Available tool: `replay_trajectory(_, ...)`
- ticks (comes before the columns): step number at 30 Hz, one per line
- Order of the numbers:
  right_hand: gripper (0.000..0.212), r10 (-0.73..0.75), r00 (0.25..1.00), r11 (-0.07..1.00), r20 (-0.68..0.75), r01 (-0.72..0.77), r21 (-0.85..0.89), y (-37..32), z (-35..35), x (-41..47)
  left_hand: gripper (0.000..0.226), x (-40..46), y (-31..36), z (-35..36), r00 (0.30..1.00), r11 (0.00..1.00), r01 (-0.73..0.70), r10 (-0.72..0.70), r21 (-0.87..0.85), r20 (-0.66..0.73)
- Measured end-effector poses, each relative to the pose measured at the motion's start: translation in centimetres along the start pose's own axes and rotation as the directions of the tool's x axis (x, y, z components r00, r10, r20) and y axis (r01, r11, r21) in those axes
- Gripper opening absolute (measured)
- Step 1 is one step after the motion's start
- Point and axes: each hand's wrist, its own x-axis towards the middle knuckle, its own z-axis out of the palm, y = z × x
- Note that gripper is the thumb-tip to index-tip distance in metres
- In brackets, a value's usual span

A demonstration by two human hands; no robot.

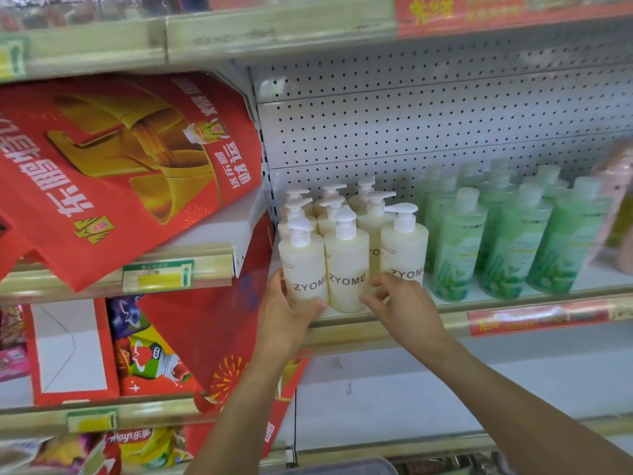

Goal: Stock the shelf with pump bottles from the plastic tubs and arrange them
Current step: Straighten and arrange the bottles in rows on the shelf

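Both hands square up the cream pump bottles at the front edge of the shelf.

The white pegboard-backed metal shelf [445, 303] carries blurred green pump bottles [507, 241] to the right and a tight block of cream ZYOME pump bottles [346, 265] at its left end, packed to save room. The left hand [291, 310] grasps the front-left cream bottle [303, 269]; the right hand [400, 303], fingers loosely bent, touches the bottles' bases, seemingly nudging labels forward.
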Motion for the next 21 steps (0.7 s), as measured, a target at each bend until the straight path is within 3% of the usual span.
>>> replay_trajectory(3, 0.016, 0.014, 0.982, 0.999, -0.188, -0.007, 0.04, 1.4, -1.1, -0.7, 0.101, -0.2, 0.0, 0.5, 0.999, 0.997, -0.051, 0.05, 0.06, 0.006)
replay_trajectory(6, 0.03, 0.173, 0.935, 0.958, -0.31, -0.086, 0.273, 2.9, -2.1, -0.8, 0.107, -0.2, 0.2, 0.8, 0.998, 0.996, -0.062, 0.063, 0.059, -0.026)
replay_trajectory(11, 0.074, 0.19, 0.972, 0.929, -0.141, -0.132, 0.345, 3.5, -1.2, -0.3, 0.116, 0.2, 0.1, 1.6, 0.997, 0.997, -0.074, 0.075, 0.01, -0.031)
replay_trajectory(17, 0.072, 0.227, 0.974, 0.885, 0.003, -0.207, 0.417, 3.3, -1.3, 1.1, 0.098, 0.9, -0.4, 1.8, 0.998, 0.998, -0.061, 0.061, -0.031, -0.01)
replay_trajectory(21, 0.073, 0.208, 0.978, 0.883, 0.007, -0.191, 0.429, 3.0, -0.8, 1.1, 0.096, 0.9, -0.2, 1.8, 0.998, 0.998, -0.058, 0.057, -0.036, -0.017)
